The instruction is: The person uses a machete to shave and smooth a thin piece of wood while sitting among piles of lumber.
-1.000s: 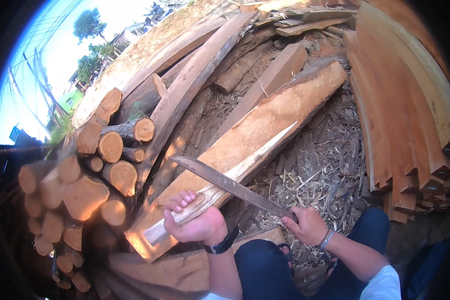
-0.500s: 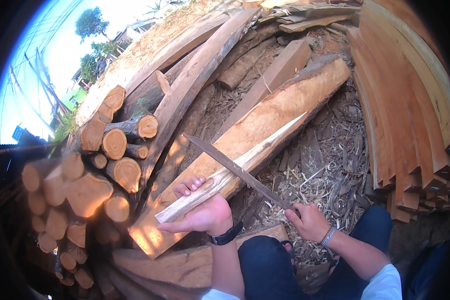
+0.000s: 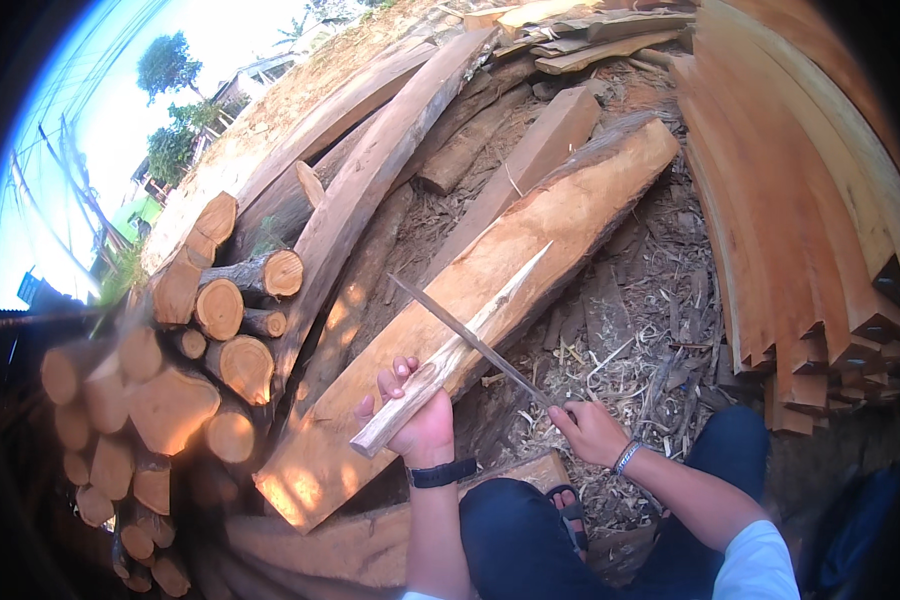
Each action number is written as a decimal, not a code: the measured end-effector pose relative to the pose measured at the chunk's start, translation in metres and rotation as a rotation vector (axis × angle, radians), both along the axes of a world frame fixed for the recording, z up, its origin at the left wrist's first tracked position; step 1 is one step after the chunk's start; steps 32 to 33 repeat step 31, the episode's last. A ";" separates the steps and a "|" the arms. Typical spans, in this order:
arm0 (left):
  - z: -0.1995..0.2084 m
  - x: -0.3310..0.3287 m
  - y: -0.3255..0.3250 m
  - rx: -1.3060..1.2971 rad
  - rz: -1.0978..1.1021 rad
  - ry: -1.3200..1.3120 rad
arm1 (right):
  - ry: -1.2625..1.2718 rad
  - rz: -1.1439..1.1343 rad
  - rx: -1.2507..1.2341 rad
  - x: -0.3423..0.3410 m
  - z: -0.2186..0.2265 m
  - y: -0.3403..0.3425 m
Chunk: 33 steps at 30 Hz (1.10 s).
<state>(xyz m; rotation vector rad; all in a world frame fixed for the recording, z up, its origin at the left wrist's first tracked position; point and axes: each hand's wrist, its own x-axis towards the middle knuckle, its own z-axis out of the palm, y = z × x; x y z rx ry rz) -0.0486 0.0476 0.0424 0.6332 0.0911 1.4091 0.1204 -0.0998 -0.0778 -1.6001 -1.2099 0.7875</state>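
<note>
A pale, split wooden stake [image 3: 410, 402] lies across the palm of my left hand [image 3: 425, 432], with the fingers curled round its thick lower end. Its sharpened tip points up and away to the right. My right hand [image 3: 592, 434] grips a machete [image 3: 478, 347] by a handle mostly hidden in the fist. The long dark blade crosses the middle of the stake from lower right to upper left; whether its edge touches the wood I cannot tell. Beneath them both a broad, thick wooden slab [image 3: 570, 200] slants away from me.
Cut log ends [image 3: 176, 398] are stacked at the left. Long rough beams [image 3: 370, 180] run away behind them. A curved-looking stack of sawn planks [image 3: 780, 200] stands at the right. Shavings [image 3: 610, 360] cover the ground by the slab, and another plank [image 3: 370, 545] lies near my legs.
The stake has turned to a steeper angle, its lower end shifting right. My left fingers have closed further round it. The machete blade now crosses it with its narrow side more toward view.
</note>
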 end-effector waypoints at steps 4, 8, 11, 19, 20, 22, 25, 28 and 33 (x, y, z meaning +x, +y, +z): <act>-0.009 -0.002 0.004 -0.087 -0.038 0.025 | -0.013 -0.015 0.020 0.001 -0.011 0.006; -0.002 -0.011 0.000 -0.273 -0.202 0.164 | 0.012 -0.029 0.008 0.003 -0.012 0.003; 0.015 -0.016 -0.023 -0.372 -0.502 0.383 | 0.019 -0.051 0.052 0.008 -0.023 0.001; 0.002 -0.033 -0.043 -0.370 -0.829 0.828 | -0.131 -0.057 0.028 0.023 -0.038 -0.003; 0.001 -0.035 -0.046 -0.387 -0.868 0.858 | -0.090 -0.047 -0.004 0.024 -0.030 -0.006; 0.003 -0.030 -0.058 -0.500 -0.900 0.967 | -0.093 -0.040 -0.045 0.025 -0.027 -0.006; -0.002 -0.026 -0.063 -0.575 -0.897 0.904 | -0.136 -0.041 -0.079 0.029 -0.030 -0.006; 0.002 -0.019 -0.068 -0.532 -0.849 0.959 | -0.213 -0.025 -0.056 0.032 -0.028 -0.010; 0.002 -0.025 -0.063 -0.468 -0.891 0.848 | -0.179 0.010 -0.039 0.036 -0.015 -0.016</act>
